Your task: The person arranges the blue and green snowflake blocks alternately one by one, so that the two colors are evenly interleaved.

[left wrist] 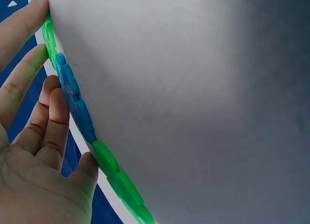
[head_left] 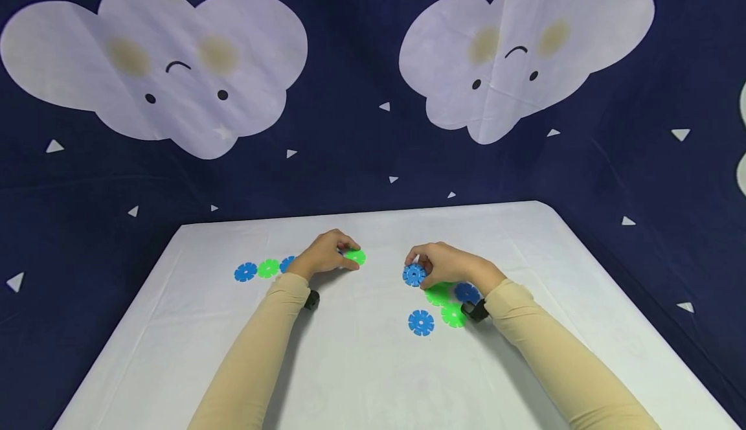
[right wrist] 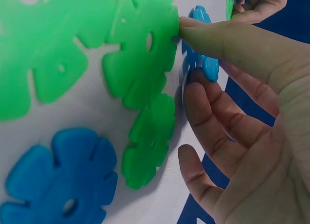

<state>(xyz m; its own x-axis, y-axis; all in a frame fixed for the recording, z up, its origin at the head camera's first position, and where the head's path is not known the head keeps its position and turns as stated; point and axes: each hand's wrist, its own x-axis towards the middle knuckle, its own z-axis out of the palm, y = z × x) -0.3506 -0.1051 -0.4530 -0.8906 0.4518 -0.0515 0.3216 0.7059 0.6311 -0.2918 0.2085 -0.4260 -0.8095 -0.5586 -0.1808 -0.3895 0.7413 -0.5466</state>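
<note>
At the right end of the row point(head_left: 268, 269), the left hand point(head_left: 323, 253) pinches a green disc point(head_left: 356, 258); near other discs point(head_left: 421, 322), the right hand point(head_left: 447, 265) pinches a blue disc point(head_left: 414, 275). Grip rims lightly; keep the row aligned.

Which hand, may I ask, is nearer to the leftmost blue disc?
Left: the left hand is right of the leftmost blue disc; the right hand is much farther right.

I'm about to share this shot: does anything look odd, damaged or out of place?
Yes: on the dark backdrop, the printed clouds look upside down, with eyes below their mouths. Otherwise nothing stands out: the discs show no visible breakage, though the left hand and right hand partly hide some.
</note>
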